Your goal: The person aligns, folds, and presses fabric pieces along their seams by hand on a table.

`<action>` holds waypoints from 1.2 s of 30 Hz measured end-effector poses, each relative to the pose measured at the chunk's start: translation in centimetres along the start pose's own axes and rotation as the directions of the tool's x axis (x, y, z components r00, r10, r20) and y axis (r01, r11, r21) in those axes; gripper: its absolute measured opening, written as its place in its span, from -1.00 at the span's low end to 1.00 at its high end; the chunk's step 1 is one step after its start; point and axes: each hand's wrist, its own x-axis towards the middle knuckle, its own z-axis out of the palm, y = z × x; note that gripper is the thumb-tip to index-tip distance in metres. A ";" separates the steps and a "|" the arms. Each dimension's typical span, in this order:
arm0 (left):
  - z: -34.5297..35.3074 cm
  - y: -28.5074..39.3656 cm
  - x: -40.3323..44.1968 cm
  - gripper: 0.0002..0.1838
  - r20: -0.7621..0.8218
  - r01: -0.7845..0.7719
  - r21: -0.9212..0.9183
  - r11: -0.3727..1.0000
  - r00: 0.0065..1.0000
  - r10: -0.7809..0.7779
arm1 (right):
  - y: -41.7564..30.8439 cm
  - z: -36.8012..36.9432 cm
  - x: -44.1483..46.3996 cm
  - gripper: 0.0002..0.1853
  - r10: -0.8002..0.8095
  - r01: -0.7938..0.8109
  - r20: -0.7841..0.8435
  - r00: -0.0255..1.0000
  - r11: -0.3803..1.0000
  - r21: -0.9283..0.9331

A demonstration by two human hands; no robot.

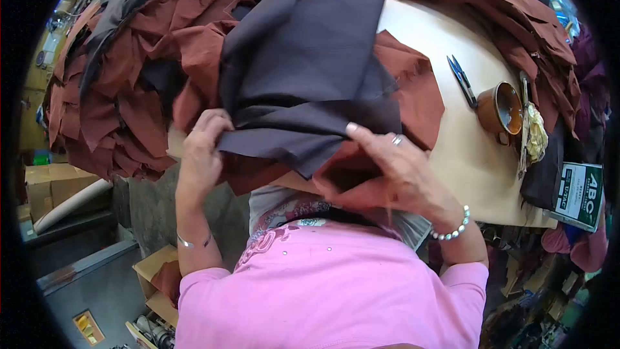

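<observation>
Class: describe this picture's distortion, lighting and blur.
Head view: black rounds off the wide-angle image; head view: the tabletop is palest towards its far end, and folds in the dark cloth are shadowed; head view: clutter at lower right looks soft.

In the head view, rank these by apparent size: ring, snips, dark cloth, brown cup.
Largest to smallest:
1. Dark cloth
2. Brown cup
3. Snips, long but narrow
4. Ring, clearly smallest
</observation>
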 end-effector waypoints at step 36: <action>-1.8 -6.9 2.8 -0.45 -0.248 0.382 0.057 0.922 0.900 -0.358 | -1.1 -3.6 1.5 -0.61 -0.056 0.083 0.073 0.996 0.890 -0.448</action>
